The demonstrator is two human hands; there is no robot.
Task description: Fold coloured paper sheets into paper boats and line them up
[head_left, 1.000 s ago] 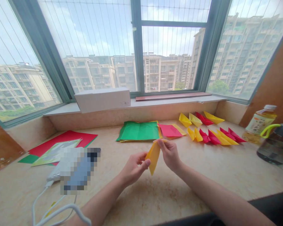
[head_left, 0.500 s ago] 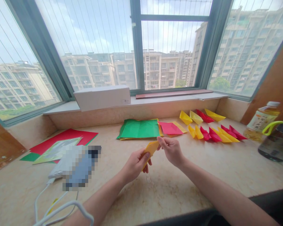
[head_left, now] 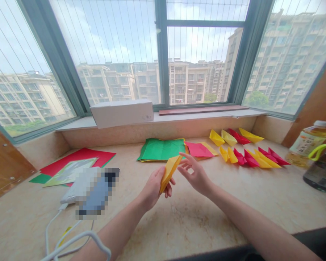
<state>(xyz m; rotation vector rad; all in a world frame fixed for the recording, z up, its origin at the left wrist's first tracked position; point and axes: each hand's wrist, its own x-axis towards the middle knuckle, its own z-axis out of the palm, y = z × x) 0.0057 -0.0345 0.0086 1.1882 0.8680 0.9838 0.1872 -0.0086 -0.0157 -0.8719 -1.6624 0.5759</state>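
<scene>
A folded piece of yellow-orange paper (head_left: pixel 170 172) is held up over the counter, tilted, with its upper tip pointing right. My left hand (head_left: pixel 155 185) is closed around its lower left side, some fingers hidden behind it. Beside the upper tip is my right hand (head_left: pixel 195 172), its thumb and fingers apart; the index finger reaches to the tip, and I cannot tell whether it touches. Behind the hands lie a stack of green sheets (head_left: pixel 163 149) and a smaller pile with a red sheet (head_left: pixel 198 149) on top.
Several folded paper boats, such as a yellow one (head_left: pixel 216 137) and a red one (head_left: pixel 246 157), stand at the right. Beyond them are a drink bottle (head_left: pixel 306 145) and a dark jug (head_left: pixel 322 170). Red sheets (head_left: pixel 81 159), a pixelated phone-like object (head_left: pixel 99 194) and white cables (head_left: pixel 89 233) lie left.
My right hand has loosened its pinch and its fingers have spread by the paper's tip. The folded paper has turned in my left hand, showing more of its side. The view has shifted slightly.
</scene>
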